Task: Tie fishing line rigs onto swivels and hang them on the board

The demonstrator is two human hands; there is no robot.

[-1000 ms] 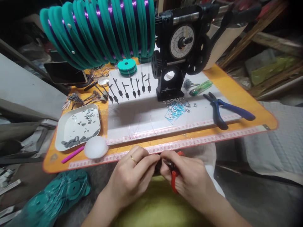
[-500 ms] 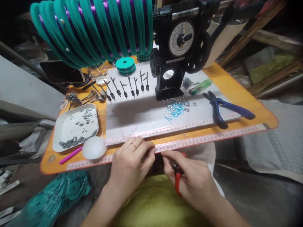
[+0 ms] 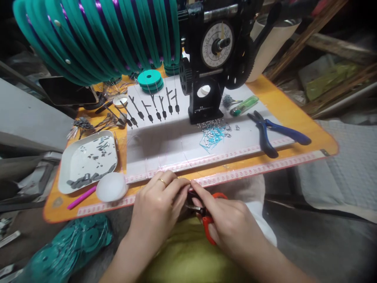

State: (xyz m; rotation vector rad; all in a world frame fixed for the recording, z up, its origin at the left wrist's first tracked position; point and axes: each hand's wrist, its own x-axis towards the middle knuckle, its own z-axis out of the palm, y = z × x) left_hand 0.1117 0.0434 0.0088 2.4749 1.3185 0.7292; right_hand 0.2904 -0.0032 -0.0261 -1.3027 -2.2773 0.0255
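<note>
Partly inside right hand (image 3: 231,220), red-handled pliers (image 3: 208,230)

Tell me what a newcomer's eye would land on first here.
Probably the big row of teal spools, banded purple, filling the upper left. Right of it, a pale dial stands out on the black machine. Lower down, near the centre, a red-handled tool sits in the grip of the right hand.

Red-handled pliers (image 3: 207,230): metal head directed leftward, handles spread apart, held in the right hand (image 3: 228,218) beside the tabletop's (image 3: 323,142) near edge.
</note>
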